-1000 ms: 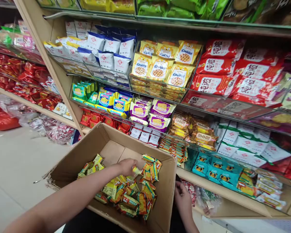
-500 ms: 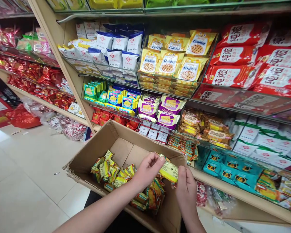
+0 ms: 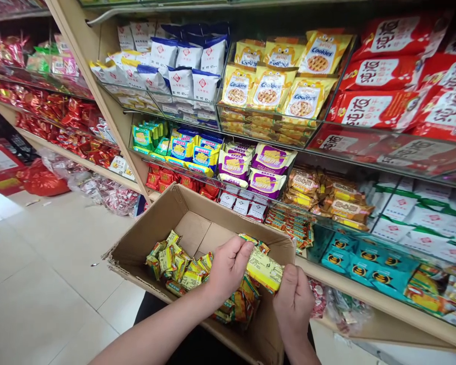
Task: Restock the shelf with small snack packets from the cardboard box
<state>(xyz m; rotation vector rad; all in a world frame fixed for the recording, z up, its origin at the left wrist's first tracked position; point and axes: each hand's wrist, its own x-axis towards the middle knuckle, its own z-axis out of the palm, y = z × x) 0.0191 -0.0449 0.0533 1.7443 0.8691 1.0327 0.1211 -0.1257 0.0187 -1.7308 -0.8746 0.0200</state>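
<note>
Between my two hands, above the cardboard box, is a yellow-green snack packet (image 3: 265, 268). My left hand (image 3: 230, 266) grips its left end between thumb and curled fingers. At the other end, my right hand (image 3: 294, 294) pinches it the same way, so the packet is held tilted down to the right. Below lies the open cardboard box (image 3: 137, 241), with a heap of similar small yellow packets (image 3: 192, 276) inside it. My forearms and left hand hide part of the heap.
Shelves with glass fronts (image 3: 266, 124) rise just beyond the box, stocked with cookie packets (image 3: 271, 91), red packs (image 3: 383, 71) and teal packs (image 3: 361, 261). A wooden upright (image 3: 87, 91) stands left. Plastic bags (image 3: 99, 187) lie by the tiled floor (image 3: 41, 284).
My view has shifted slightly, so the shelves sit a little higher. Both hands have closed more tightly on the ends of the packet, with my fingers curled into fists.
</note>
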